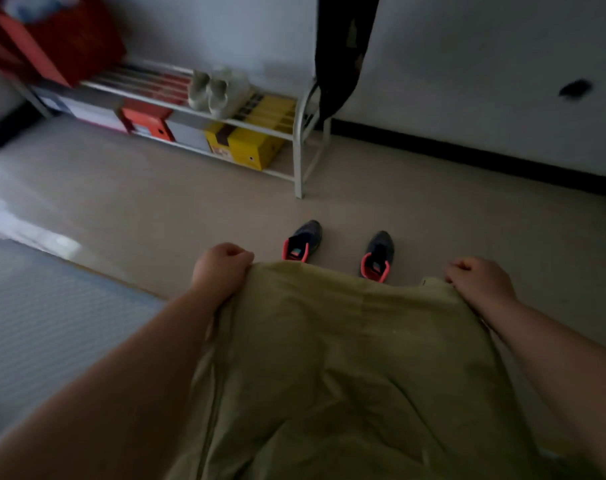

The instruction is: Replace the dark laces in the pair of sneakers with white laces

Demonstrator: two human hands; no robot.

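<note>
Down on the pale floor (156, 202), a pair of dark sneakers (343, 249) with pink-red collars, toes pointing away, standing a little apart, side by side: left sneaker (303, 240), right sneaker (378, 255). Heels partly hidden behind the hem of an olive-green garment (346, 358). Laces too dim and small to make out. Just nearer than the shoes, both hands at the garment's front edge: left hand (221, 268) with fingers curled into a fist, gripping the cloth at its left corner; right hand (478, 277) with fingers curled under, seemingly gripping the right corner, though the contact itself hard to see. Bare forearms reaching in from the bottom of the view. Farther off, against the white wall (467, 64), a white metal shoe rack (299, 161), upper shelf carrying a pair of pale shoes (211, 88) and a red box (62, 39), lower shelf holding a yellow box (249, 143), an orange box (149, 124) and grey-white boxes. Dark fabric (343, 53) hanging down beside the rack's right end. Black skirting along the wall's foot. Left of the arms, a bluish patterned mat (34, 323)
</note>
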